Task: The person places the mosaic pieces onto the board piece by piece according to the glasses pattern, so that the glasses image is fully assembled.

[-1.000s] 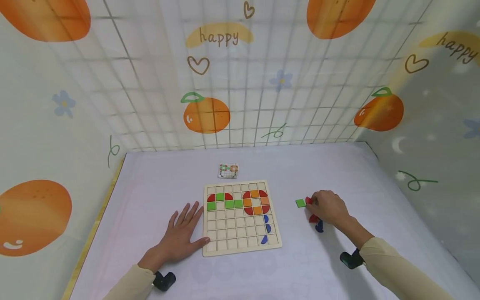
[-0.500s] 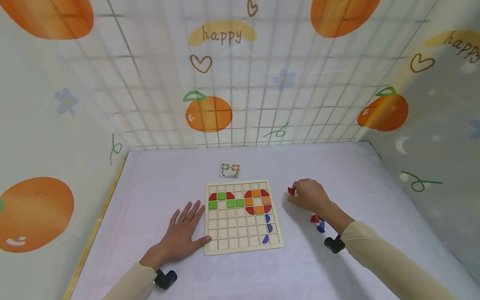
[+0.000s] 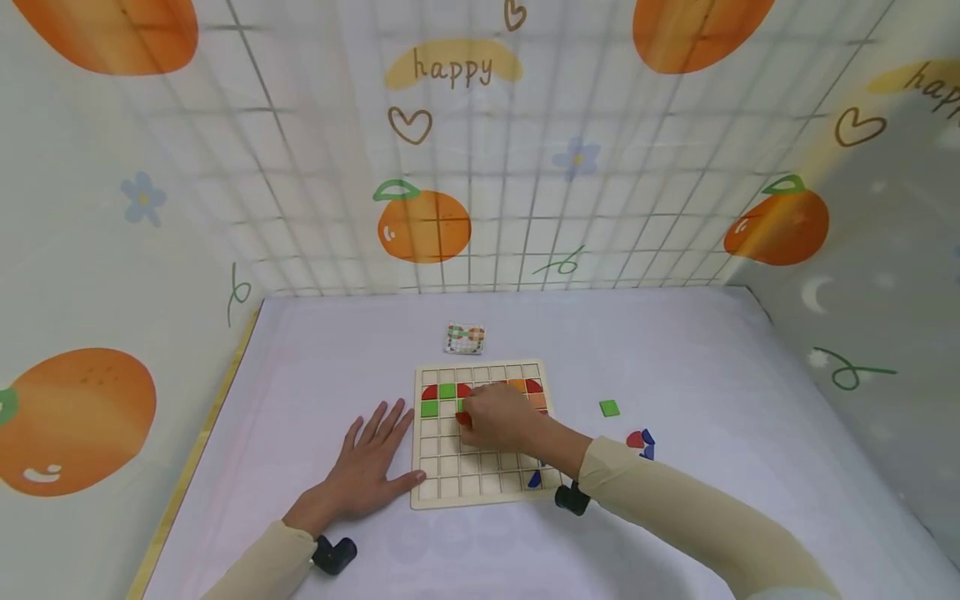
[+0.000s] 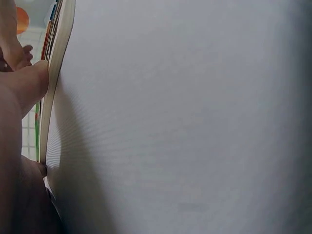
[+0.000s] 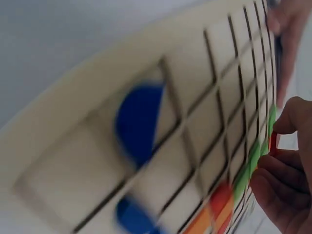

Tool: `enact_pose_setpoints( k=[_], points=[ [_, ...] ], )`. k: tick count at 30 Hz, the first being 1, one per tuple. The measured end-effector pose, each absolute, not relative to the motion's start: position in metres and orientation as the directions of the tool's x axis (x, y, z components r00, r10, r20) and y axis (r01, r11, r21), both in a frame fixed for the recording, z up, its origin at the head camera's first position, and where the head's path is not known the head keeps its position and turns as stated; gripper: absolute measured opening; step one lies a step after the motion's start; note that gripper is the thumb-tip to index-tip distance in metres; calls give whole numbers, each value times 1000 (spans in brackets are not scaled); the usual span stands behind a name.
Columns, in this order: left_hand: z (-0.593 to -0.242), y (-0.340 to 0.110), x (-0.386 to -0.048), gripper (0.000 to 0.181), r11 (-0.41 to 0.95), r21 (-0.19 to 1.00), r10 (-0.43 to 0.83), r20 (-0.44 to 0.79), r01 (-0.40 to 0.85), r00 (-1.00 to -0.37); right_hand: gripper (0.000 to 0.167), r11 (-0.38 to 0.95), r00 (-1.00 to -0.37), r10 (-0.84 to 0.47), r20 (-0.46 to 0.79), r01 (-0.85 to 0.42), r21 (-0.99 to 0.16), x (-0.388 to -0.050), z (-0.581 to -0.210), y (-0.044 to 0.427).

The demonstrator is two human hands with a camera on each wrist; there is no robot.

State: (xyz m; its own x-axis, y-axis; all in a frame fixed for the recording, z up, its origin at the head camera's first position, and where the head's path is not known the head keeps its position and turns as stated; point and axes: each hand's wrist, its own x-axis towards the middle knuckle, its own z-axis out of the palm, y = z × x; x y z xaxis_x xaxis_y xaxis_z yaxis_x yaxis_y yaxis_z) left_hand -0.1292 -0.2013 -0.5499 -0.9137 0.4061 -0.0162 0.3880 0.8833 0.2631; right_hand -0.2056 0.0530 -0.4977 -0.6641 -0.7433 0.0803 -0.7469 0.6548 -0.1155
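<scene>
A pale wooden grid board (image 3: 480, 502) lies on the table, with red, green, orange and blue tiles in some cells. My right hand (image 3: 501, 419) is over the board's middle, pinching a red tile (image 3: 463, 418) between thumb and fingers. That tile is mostly covered, so its full outline is hidden; in the right wrist view only a red edge (image 5: 273, 142) shows. Flat with spread fingers, my left hand (image 3: 369, 473) rests on the table, its thumb touching the board's left edge. In the right wrist view a blue half-round tile (image 5: 140, 122) sits in a cell.
Behind the board lies a small pattern card (image 3: 465, 339). To the right are a loose green square tile (image 3: 609, 408), a red rounded tile (image 3: 635, 439) and blue tiles (image 3: 648, 447). A printed curtain (image 3: 510, 167) stands at the table's back edge.
My right hand has lifted a red tile from the loose tiles at right and carried it left over the board. The left hand has stayed in place.
</scene>
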Motion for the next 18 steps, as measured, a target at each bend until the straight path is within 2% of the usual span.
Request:
enact_pose_setpoints(
  k=[3,8,13,18],
  points=[
    [-548,-201,-129,96,878,274,412,-13,393,-911,14,628,-634,-773,33,-771,-108,-201,-501,33],
    [-547,-201,-129,96,878,271,415,-18,395,-910,16,626,-626,-779,-29,-773,-104,-196,-502,10],
    [-549,-203,-129,96,878,263,416,-3,401,-909,20,607,-604,-793,-80,-794,-33,-193,-504,-2],
    [-551,-203,-130,95,878,264,415,-5,399,-910,24,589,-591,-803,-71,-806,52,-189,-504,-7]
  ],
)
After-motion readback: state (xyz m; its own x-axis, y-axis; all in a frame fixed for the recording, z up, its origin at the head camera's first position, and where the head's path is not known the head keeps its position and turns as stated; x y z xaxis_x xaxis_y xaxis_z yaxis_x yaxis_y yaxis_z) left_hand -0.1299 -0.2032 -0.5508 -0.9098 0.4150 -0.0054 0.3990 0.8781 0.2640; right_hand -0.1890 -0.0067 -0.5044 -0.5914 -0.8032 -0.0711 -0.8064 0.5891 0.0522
